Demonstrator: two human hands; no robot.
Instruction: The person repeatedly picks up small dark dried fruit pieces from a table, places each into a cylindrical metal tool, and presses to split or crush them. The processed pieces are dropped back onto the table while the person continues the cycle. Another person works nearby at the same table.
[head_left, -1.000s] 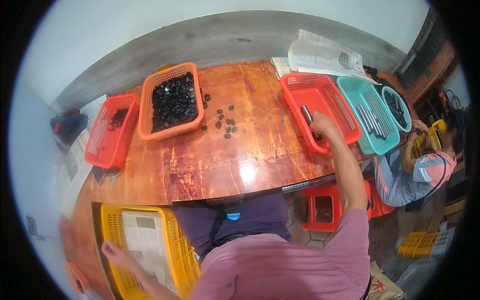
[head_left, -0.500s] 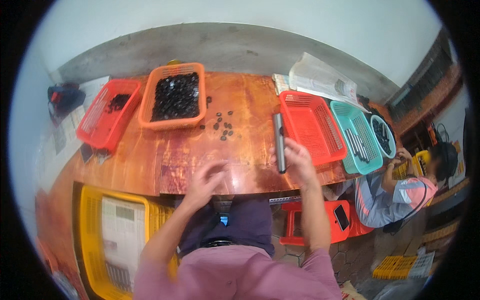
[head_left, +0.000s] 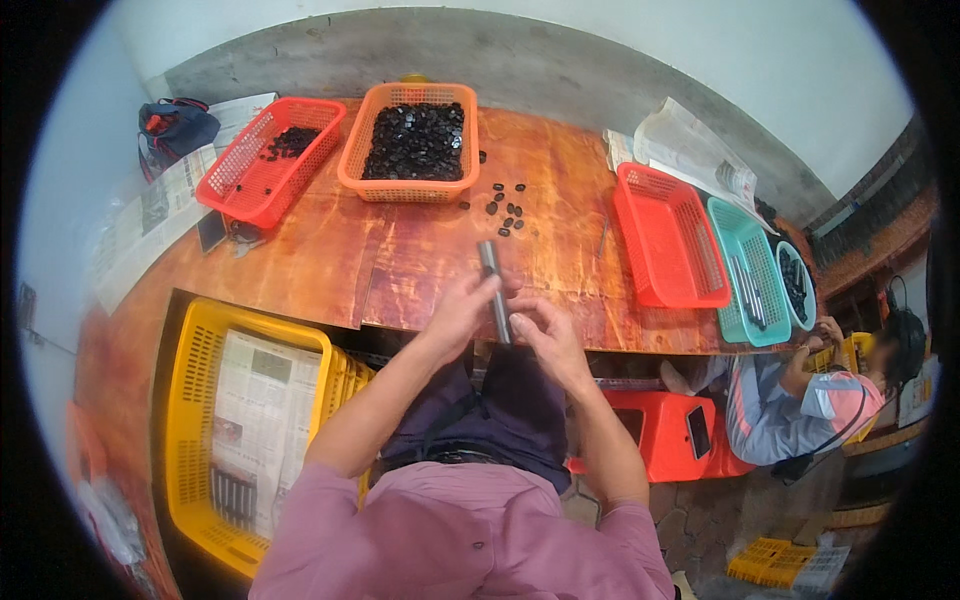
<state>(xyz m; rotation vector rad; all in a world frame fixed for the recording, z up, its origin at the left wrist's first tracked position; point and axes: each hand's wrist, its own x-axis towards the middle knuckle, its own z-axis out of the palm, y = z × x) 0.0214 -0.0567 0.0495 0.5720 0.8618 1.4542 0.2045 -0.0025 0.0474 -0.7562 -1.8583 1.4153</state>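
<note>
A grey metal tube (head_left: 488, 262) is held slanted above the front edge of the wooden table (head_left: 430, 250). My left hand (head_left: 462, 312) is closed around its middle. My right hand (head_left: 548, 342) has its curled fingers and thumb at the tube's lower part, gripping it from the right. Several small black oval pieces (head_left: 507, 208) lie loose on the table just beyond my hands. Many more fill the orange basket (head_left: 408, 188) behind them.
At the left is a red basket (head_left: 262, 208) with a few black pieces. An empty-looking red basket (head_left: 668, 290) and a teal basket (head_left: 765, 333) with similar tubes stand right. A yellow crate (head_left: 188, 420) is below left. A person (head_left: 795, 405) sits at the right.
The tube has moved left and toward my left hand, which has closed on it. My right hand has come inward with it. The view has shifted, so the baskets appear farther right.
</note>
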